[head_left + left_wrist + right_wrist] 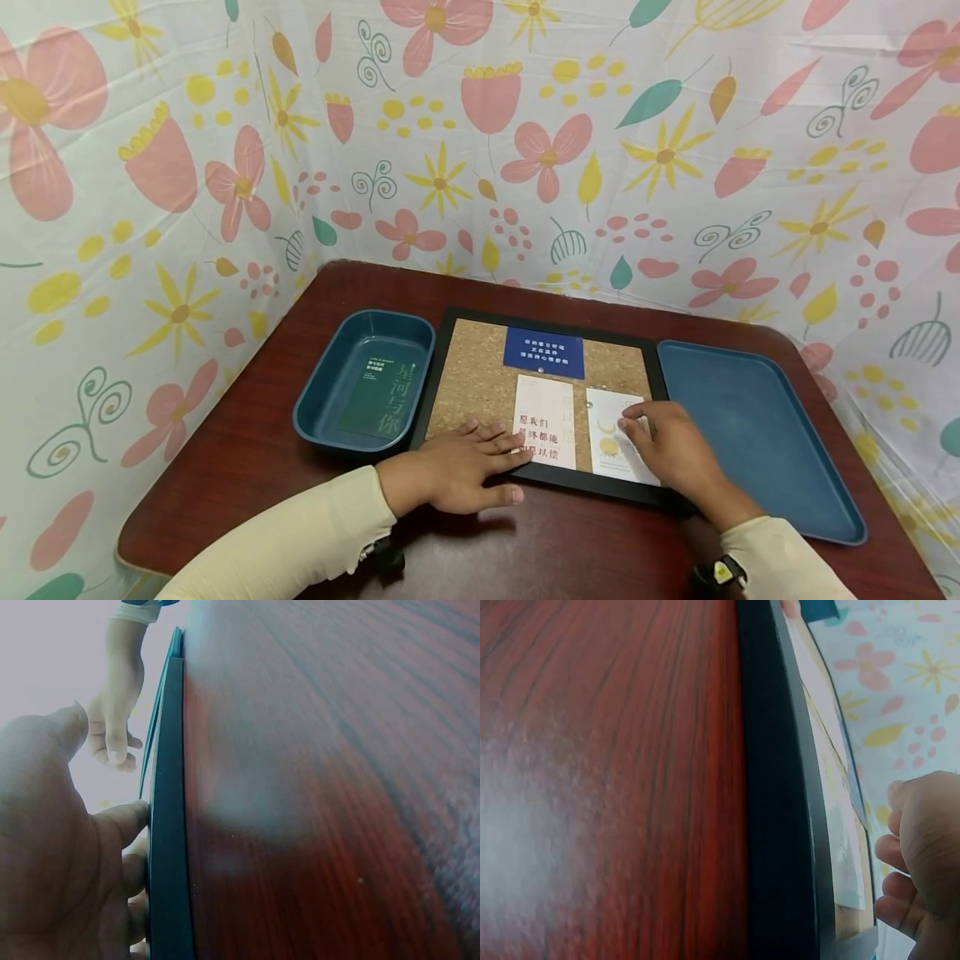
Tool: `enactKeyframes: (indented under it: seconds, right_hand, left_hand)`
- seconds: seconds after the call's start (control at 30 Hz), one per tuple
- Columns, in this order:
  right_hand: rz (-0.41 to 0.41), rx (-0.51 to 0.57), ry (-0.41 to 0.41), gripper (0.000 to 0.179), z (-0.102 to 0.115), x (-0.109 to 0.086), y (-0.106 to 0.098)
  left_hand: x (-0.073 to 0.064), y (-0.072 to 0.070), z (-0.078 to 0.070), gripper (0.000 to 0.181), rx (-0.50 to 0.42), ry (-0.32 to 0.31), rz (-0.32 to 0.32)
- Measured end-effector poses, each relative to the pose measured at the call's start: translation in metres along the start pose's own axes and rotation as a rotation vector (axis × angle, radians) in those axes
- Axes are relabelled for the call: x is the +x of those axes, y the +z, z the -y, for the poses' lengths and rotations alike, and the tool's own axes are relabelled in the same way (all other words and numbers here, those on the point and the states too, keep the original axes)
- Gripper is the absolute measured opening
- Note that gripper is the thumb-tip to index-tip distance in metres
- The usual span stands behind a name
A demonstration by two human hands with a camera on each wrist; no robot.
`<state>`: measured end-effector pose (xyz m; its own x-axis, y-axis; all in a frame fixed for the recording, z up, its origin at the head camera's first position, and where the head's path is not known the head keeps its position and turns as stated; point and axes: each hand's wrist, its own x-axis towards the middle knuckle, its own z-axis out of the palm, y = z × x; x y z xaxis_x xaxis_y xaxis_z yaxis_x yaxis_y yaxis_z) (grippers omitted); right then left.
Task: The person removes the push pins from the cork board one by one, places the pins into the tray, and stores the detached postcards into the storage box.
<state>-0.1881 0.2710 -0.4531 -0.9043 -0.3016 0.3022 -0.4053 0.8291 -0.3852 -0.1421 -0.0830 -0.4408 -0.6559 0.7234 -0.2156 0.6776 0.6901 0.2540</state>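
A black-framed corkboard (465, 367) lies on the table. My left hand (468, 471) rests palm down across its near edge, straight fingers reaching the left white card with red lettering (543, 417). Close over the right white card (603, 433), with a yellow and grey drawing, is my right hand (678, 450). Its fingers are loosely bent, thumb and index fingertips apart, and nothing shows between them. In the right wrist view this hand (930, 855) hangs above the board. A blue card (543, 352) lies higher up on the cork. Small clear pins (540, 370) show at the cards' top edges.
Left of the board stands a deep blue tray (303, 412) holding a dark green card (375, 396). A shallow blue tray (750, 433) lies on the right. The dark red wooden table (247, 400) meets a flower-printed curtain (480, 167) behind.
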Motion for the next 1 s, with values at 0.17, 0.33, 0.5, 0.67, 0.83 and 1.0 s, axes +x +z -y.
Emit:
enactKeyframes:
  seconds: [0.17,0.33,0.5,0.67,0.83,1.0]
  right_hand:
    - [0.013,0.008,0.010,0.015,0.008,0.002,0.004]
    - [0.033,0.017,-0.014,0.018,0.017,0.005,0.010]
    - [0.031,0.015,-0.072,0.017,0.024,0.009,0.018]
    - [-0.005,0.014,-0.163,0.014,0.026,0.011,0.027]
    - [0.007,0.023,-0.193,0.015,0.027,0.011,0.031]
    - [0.031,0.024,-0.206,0.017,0.030,0.012,0.036]
  left_hand:
    - [-0.001,0.000,0.000,0.072,0.003,0.001,0.001]
    - [-0.002,0.000,-0.001,0.072,-0.003,0.001,0.000]
    - [-0.001,0.000,-0.001,0.072,0.002,0.003,-0.005]
    - [-0.001,0.000,-0.001,0.072,-0.004,0.001,-0.002]
    - [-0.001,-0.001,-0.002,0.072,-0.013,0.000,0.001]
    - [0.000,0.001,0.000,0.072,-0.006,-0.001,-0.006]
